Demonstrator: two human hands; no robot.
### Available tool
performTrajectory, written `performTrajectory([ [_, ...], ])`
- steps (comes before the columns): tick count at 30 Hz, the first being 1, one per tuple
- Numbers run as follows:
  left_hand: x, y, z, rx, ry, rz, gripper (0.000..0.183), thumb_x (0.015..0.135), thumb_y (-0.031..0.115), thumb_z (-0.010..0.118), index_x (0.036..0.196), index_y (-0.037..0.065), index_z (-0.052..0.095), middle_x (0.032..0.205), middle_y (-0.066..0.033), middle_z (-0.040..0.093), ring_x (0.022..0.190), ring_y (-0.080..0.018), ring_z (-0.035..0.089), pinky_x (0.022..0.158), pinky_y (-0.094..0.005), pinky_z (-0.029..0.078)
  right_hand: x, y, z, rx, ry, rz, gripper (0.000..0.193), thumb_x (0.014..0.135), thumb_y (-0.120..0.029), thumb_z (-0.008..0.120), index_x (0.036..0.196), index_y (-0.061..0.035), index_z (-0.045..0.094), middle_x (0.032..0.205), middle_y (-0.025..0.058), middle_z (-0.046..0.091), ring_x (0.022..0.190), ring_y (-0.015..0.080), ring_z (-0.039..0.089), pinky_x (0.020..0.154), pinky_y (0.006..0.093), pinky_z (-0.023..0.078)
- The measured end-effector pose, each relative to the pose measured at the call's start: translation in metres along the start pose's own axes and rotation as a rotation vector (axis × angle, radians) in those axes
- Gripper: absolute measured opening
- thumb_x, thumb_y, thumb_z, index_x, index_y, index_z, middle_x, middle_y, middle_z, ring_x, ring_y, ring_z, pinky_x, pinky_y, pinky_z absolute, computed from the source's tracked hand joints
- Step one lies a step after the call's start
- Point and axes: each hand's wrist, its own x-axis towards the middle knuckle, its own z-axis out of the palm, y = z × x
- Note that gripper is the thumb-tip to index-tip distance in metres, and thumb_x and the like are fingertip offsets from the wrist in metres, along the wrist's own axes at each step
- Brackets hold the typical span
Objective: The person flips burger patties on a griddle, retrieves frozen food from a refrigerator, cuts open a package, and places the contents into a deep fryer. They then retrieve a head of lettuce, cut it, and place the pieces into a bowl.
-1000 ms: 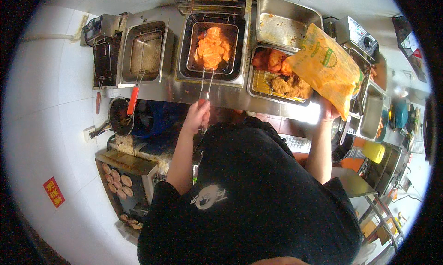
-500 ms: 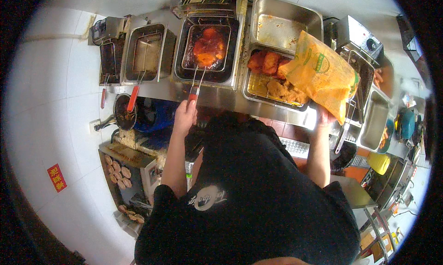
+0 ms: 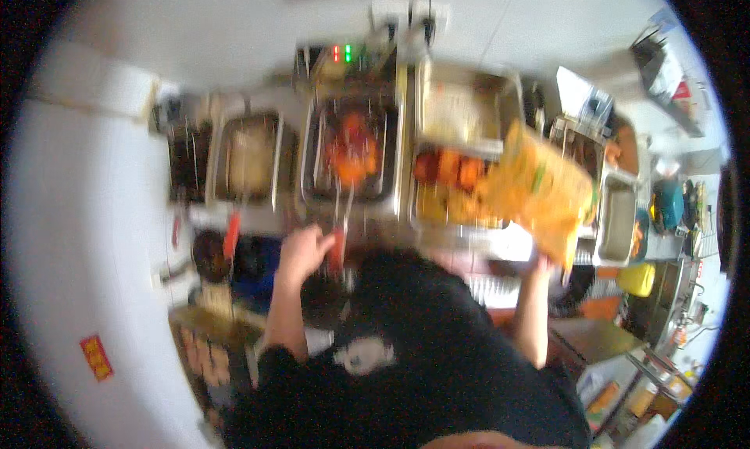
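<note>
Head view: right of the rectangular steel fryer, right hand gripping a yellow, green-printed paper bag, likely light, soft, best held by its lower edge; below the fryer, left hand at a red basket handle, closure indistinct

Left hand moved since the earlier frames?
Yes: leftward relative to the deep fryer. The left hand now sits mostly left of the red basket handle; blur hides whether they touch.

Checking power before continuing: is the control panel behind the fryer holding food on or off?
On: the control panel behind the fryer glows red and green.
</note>
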Motion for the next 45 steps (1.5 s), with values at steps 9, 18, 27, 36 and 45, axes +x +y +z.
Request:
performTrajectory([
  [9, 0.149, 0.174, -0.185, -0.123, 1.086, 0.87, 0.052, 0.097, 0.018, 0.066, 0.145, 0.004, 0.05, 0.162, -0.0163, 0.035, 0.153, -0.035, 0.028, 0.125, -0.0494, 0.026, -0.039, 0.003, 0.021, -0.182, -0.268, -0.245, 0.06, 0.103, -0.027, 0.057, 0.157, -0.0075, 0.038, 0.167, 0.0161, 0.029, 0.154, 0.037, 0.022, 0.126, 0.0617, 0.004],
  [18, 0.24, 0.257, -0.252, 0.348, 1.19, 0.721, 0.077, 0.096, 0.03, 0.066, 0.162, 0.014, 0.029, 0.173, -0.0042, 0.012, 0.159, -0.0326, 0.009, 0.122, -0.0698, 0.008, -0.091, 0.02, 0.076, -0.35, -0.626, -0.134, 0.06, 0.106, -0.027, 0.054, 0.158, -0.006, 0.034, 0.168, 0.0164, 0.026, 0.155, 0.0366, 0.02, 0.128, 0.0561, 0.006],
  [27, 0.247, 0.257, -0.249, 0.36, 1.212, 0.696, 0.074, 0.098, 0.029, 0.061, 0.161, 0.008, 0.029, 0.173, -0.0068, 0.013, 0.16, -0.0306, 0.007, 0.12, -0.0722, 0.001, -0.139, -0.027, 0.028, -0.24, -0.328, -0.454, 0.064, 0.102, -0.022, 0.062, 0.158, -0.0065, 0.035, 0.167, 0.0155, 0.028, 0.155, 0.0352, 0.021, 0.128, 0.0557, 0.007],
  [36, 0.263, 0.248, -0.252, 0.481, 1.26, 0.69, 0.073, 0.096, 0.025, 0.061, 0.16, 0.005, 0.031, 0.173, -0.01, 0.014, 0.159, -0.0329, 0.009, 0.116, -0.0786, 0.004, -0.171, -0.054, 0.073, -0.547, 0.153, -0.964, 0.074, 0.1, -0.038, 0.063, 0.159, -0.0083, 0.031, 0.167, 0.0168, 0.026, 0.153, 0.0381, 0.023, 0.127, 0.057, 0.012],
  [45, 0.144, 0.258, -0.141, 0.069, 1.052, 1.142, 0.039, 0.095, 0.02, 0.072, 0.128, 0.001, 0.064, 0.147, -0.0205, 0.054, 0.133, -0.0385, 0.055, 0.109, -0.0486, 0.046, -0.299, -0.194, 0.024, -0.943, 0.079, -1.185, 0.054, 0.106, -0.029, 0.052, 0.152, -0.0037, 0.043, 0.161, 0.0177, 0.039, 0.15, 0.0349, 0.033, 0.127, 0.0554, 0.018],
])
